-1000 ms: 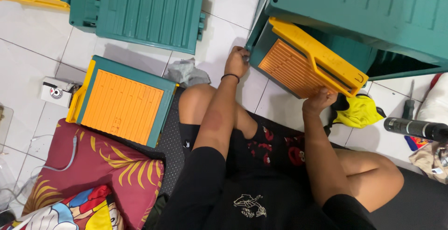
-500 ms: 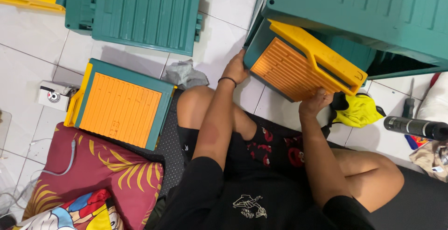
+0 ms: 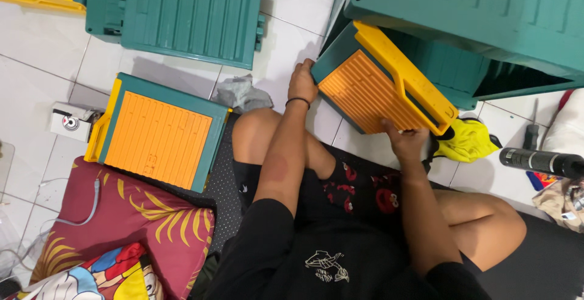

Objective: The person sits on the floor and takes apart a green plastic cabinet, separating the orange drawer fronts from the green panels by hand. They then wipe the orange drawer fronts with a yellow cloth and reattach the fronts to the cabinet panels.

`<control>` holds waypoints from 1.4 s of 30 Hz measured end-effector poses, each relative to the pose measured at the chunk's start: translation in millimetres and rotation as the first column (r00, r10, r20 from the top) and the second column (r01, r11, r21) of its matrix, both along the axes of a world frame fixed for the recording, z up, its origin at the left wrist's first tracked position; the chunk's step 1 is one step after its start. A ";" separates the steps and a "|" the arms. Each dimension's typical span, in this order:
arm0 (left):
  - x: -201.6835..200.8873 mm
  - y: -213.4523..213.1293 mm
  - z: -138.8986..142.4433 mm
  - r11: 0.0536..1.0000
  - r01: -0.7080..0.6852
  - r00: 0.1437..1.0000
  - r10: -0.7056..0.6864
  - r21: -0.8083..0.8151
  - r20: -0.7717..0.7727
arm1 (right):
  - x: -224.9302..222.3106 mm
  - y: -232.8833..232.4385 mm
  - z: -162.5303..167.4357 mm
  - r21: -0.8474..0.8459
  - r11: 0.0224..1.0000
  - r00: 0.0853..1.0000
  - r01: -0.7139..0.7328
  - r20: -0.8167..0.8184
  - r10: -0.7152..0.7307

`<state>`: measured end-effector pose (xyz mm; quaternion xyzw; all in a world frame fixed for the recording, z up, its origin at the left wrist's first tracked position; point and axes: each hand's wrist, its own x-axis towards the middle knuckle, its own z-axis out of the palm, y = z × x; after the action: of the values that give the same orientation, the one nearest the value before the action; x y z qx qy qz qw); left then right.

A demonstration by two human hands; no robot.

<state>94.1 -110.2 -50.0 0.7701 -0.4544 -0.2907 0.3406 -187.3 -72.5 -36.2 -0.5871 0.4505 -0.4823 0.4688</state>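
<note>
I sit on the floor and hold a teal drawer with an orange ribbed bottom and a yellow front (image 3: 380, 90), tilted, at the opening of a teal plastic cabinet (image 3: 480, 14). My left hand (image 3: 302, 81) grips the drawer's left teal corner. My right hand (image 3: 404, 142) grips its lower edge near the yellow front. A second drawer of the same kind (image 3: 159, 131) lies upside down on the floor to my left, untouched.
A teal ribbed panel (image 3: 182, 14) lies on the white tiles ahead. A grey rag (image 3: 243, 94) is by my knee, a yellow cloth (image 3: 468, 142) and a black cylinder (image 3: 541, 161) at right. A red patterned cushion (image 3: 121, 227) and a white adapter (image 3: 72, 120) sit at left.
My left hand has moved from the floor tiles onto the drawer's left corner. The drawer has swung slightly, its teal corner now lower and closer to me.
</note>
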 end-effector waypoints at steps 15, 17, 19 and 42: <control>-3.3 -4.7 -3.9 0.956 -0.215 0.809 0.058 -0.202 -0.585 | -31.7 6.4 37.1 -0.336 0.892 0.920 -0.303 -0.348 0.181; -0.2 -4.1 2.4 0.972 -0.175 0.831 0.058 -0.160 -0.554 | -30.2 -1.8 39.4 -0.340 0.885 0.905 -0.318 -0.386 0.177; 1.8 -6.2 7.9 0.984 -0.126 0.846 0.040 -0.128 -0.532 | -32.0 -12.0 39.7 -0.322 0.880 0.896 -0.350 -0.389 0.214; -34.4 -30.7 75.8 0.606 -0.211 0.845 -0.281 -0.767 -0.454 | -40.3 -73.8 46.5 -0.026 0.973 0.824 -0.229 -0.537 0.180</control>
<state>59.7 -140.9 25.9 0.4153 -0.4375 -0.2667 0.7516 -227.7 -146.3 10.2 -0.7627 0.4747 -0.2677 0.3482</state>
